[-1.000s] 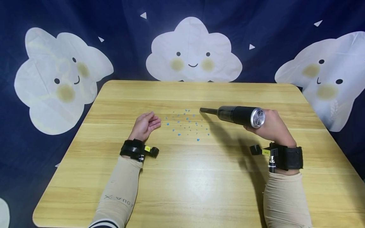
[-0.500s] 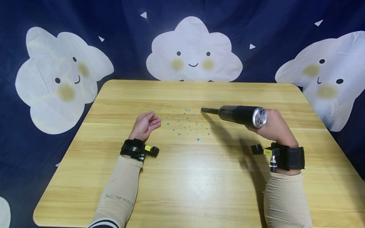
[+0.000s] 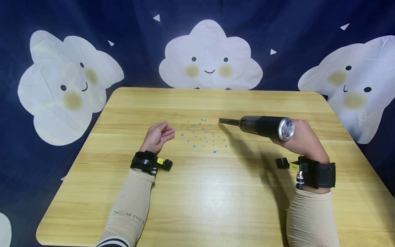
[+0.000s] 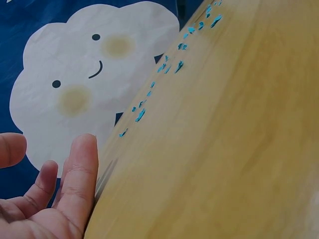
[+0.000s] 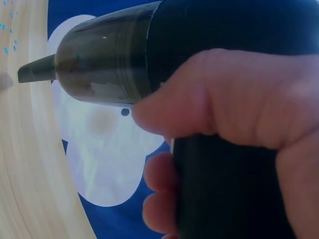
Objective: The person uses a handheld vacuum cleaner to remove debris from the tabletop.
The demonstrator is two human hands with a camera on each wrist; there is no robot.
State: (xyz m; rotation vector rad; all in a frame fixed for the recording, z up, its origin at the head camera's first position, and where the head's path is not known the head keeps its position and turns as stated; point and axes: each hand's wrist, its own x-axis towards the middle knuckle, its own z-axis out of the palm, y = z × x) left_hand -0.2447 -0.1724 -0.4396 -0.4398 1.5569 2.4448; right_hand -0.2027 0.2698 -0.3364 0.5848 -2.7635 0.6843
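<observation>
My right hand (image 3: 303,137) grips the handle of a black handheld vacuum cleaner (image 3: 266,126), fingers wrapped round it and thumb along its side in the right wrist view. Its flat narrow nozzle (image 5: 37,69) points left, just right of a scatter of small blue scraps (image 3: 203,129). A clear smoky section (image 5: 102,55) lies behind the nozzle. Left of the scraps, my left hand (image 3: 156,136) rests on its edge on the table, palm turned toward them, fingers loosely bent and holding nothing. The left wrist view shows the blue scraps (image 4: 179,66) beyond its fingers (image 4: 82,174).
The wooden table (image 3: 191,202) has rounded corners. A dark blue curtain (image 3: 135,44) with smiling white clouds (image 3: 210,41) hangs behind it. Both wrists carry black straps (image 3: 144,160) with small cameras. The vacuum's shadow (image 3: 247,151) falls across the table's right half.
My right hand and the vacuum cleaner have shifted slightly right, drawing the nozzle a little away from the scraps. The left hand and the scraps have stayed put.
</observation>
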